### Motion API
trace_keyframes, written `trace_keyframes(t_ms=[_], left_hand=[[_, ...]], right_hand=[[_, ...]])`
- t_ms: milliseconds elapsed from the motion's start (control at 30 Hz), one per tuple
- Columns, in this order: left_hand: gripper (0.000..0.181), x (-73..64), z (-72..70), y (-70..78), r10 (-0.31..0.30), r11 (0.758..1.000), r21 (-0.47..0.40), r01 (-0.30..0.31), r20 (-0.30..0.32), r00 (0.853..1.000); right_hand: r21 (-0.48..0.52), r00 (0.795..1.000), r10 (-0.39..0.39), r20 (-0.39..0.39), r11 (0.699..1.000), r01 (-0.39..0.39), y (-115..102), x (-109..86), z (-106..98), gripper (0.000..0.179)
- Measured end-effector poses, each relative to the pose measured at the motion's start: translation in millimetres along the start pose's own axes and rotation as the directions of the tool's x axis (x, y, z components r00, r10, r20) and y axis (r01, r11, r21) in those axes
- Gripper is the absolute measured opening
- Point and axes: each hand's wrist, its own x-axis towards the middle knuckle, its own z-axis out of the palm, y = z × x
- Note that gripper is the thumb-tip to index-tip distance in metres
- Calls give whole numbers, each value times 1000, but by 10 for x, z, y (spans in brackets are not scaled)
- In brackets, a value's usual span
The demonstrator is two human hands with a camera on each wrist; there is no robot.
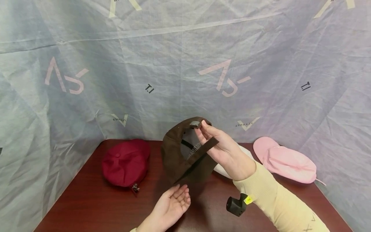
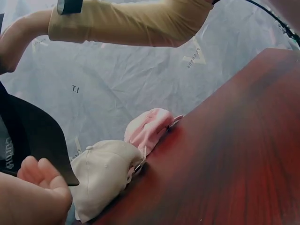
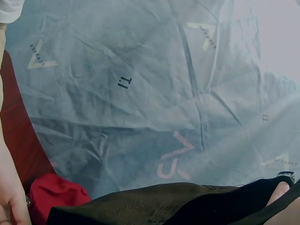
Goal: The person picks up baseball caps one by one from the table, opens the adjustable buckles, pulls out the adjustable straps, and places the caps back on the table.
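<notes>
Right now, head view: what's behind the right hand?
Behind the right hand: part of the held brown cap, and a white cap, edges showing either side. The white cap's middle is covered.

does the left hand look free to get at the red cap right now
Most likely yes: the left hand holds nothing, and only bare table shows between it and the red cap. The right hand holds the brown cap clear of that path.

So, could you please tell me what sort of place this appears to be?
Probably an improvised indoor filming or display corner: a wrinkled printed cloth hangs behind a reddish-brown table, with a red cap and a pink cap on it.
</notes>
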Motion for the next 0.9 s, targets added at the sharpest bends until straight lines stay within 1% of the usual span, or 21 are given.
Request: trace_keyframes(t_ms=[67,133,233,300,367,400,467,567,633,700,767,900], left_hand=[[33,40,0,-5,-31,999,17,31,21,999],[34,76,10,-12,-51,998,23,50,39,998],[35,123,27,-13,-48,998,34,46,58,997],[35,149,29,-5,-37,999,26,35,58,998],[36,170,27,14,-26,1000,13,25,55,998],[37,179,23,28,-20,1000,3,20,53,998],[38,196,10,66,-11,1000,-18,11,45,999],[38,214,-17,154,18,999,-40,-17,28,999],[34,220,-36,234,44,998,-51,-43,13,999],[32,218,-48,326,72,996,-54,-72,-12,997],[30,219,-53,430,92,995,-39,-94,-40,995],[25,226,-58,616,134,991,3,-135,-109,985]], right_hand=[[6,1000,5,7,1000,-5,-2,-5,0,5],[20,999,28,24,999,-29,-8,-21,-14,3],[17,995,71,64,997,-73,-20,-65,-44,8],[-15,993,96,66,995,-95,-26,-101,-66,12],[-65,994,88,65,994,-84,-19,-111,-62,10],[-69,995,82,61,995,-78,-14,-112,-58,7],[-155,997,70,33,986,-64,-7,-118,-58,6],[-223,999,42,33,974,-33,7,-94,-50,8],[-277,999,38,29,961,-28,8,-88,-60,13],[-279,998,25,51,960,-9,9,-70,-66,16],[-292,998,21,66,956,-1,4,-58,-88,14],[-277,992,36,124,961,0,-8,-50,-141,12]])
